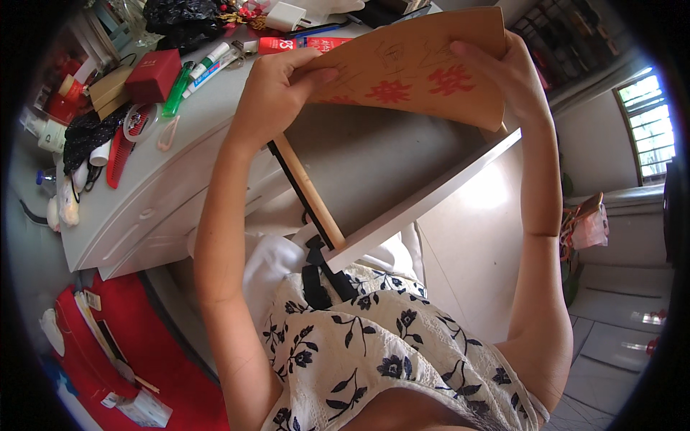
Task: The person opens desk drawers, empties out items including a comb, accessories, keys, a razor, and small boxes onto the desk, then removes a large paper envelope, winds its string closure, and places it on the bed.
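Note:
A brown kraft paper envelope or folder (409,64) with large red characters and pen scribbles is held up between my hands. My left hand (285,89) pinches its left end, thumb on the near face. At its right end my right hand (501,70) grips the edge, the thumb lying over the front. The sheet bows a little along its lower edge. Below it a pulled-out drawer (388,156) with a white front shows a bare grey bottom; its far part is hidden behind the paper.
On the white dresser top (188,126) lie a red box (153,75), a red comb (125,151), a green lighter-like item (178,91), toothpaste-like tubes (213,70), a white charger (285,16) and a black plastic bag (180,24). Red cloth (161,345) with papers lies lower left.

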`<action>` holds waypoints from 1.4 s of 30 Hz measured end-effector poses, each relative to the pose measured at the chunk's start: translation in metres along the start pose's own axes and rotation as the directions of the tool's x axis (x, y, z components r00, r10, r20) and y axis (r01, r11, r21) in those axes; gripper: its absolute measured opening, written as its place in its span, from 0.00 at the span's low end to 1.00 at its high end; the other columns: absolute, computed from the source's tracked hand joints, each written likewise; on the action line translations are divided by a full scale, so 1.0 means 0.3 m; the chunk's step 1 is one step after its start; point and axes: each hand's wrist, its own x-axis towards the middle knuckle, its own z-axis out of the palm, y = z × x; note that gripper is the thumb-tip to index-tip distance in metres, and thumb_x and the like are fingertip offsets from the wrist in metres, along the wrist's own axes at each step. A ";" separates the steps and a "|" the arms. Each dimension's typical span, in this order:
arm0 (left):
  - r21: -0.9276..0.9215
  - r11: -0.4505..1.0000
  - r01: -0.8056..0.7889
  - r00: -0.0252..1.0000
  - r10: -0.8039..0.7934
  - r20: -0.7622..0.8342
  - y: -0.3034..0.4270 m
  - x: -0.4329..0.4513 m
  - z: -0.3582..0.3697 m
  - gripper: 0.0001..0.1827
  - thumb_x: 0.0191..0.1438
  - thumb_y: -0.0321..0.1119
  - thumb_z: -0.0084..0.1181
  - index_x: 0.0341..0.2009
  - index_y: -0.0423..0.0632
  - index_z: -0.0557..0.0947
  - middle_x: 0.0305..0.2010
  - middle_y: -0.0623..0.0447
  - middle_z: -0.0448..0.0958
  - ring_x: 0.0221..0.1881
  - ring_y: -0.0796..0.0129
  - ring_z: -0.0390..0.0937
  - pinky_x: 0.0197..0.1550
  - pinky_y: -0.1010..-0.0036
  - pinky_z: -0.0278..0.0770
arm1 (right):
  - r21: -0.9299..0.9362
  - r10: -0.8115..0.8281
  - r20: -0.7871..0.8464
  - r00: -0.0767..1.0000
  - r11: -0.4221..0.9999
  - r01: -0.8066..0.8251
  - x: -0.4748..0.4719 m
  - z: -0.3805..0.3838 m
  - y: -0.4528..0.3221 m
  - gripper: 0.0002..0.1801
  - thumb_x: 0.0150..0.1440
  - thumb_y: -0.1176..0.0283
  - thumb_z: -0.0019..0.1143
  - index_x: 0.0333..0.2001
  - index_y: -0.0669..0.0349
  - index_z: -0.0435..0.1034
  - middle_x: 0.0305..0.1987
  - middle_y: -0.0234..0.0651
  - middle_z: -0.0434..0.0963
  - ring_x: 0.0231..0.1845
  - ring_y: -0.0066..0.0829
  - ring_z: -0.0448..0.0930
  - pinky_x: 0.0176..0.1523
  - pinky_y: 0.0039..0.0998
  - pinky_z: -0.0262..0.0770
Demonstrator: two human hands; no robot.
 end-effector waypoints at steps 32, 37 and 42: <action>-0.353 0.926 -0.132 0.978 0.063 -0.200 -0.132 -0.004 0.189 0.28 0.46 0.38 0.55 0.51 0.44 0.62 0.48 0.50 0.67 0.52 0.66 0.62 0.52 0.70 0.56 | 0.077 -0.361 -0.578 0.732 0.869 0.488 -0.049 -0.126 -0.136 0.16 0.47 0.72 0.53 0.41 0.66 0.64 0.36 0.36 0.72 0.36 0.25 0.73 0.39 0.23 0.69; -0.485 0.862 0.146 0.988 -0.151 0.028 -0.063 -0.023 0.199 0.19 0.44 0.36 0.57 0.40 0.40 0.73 0.37 0.52 0.74 0.40 0.71 0.69 0.43 0.77 0.65 | 0.152 -0.349 -0.529 0.774 0.858 0.490 -0.039 -0.172 -0.102 0.17 0.48 0.73 0.51 0.43 0.65 0.63 0.37 0.35 0.71 0.37 0.25 0.72 0.41 0.23 0.69; -0.567 0.812 0.135 0.985 -0.170 -0.010 -0.037 -0.029 0.227 0.12 0.45 0.32 0.56 0.34 0.38 0.76 0.30 0.55 0.75 0.32 0.77 0.70 0.35 0.82 0.67 | 0.028 -0.319 -0.645 0.694 0.898 0.439 -0.017 -0.159 -0.063 0.17 0.50 0.73 0.50 0.45 0.64 0.62 0.39 0.35 0.70 0.39 0.25 0.72 0.43 0.24 0.68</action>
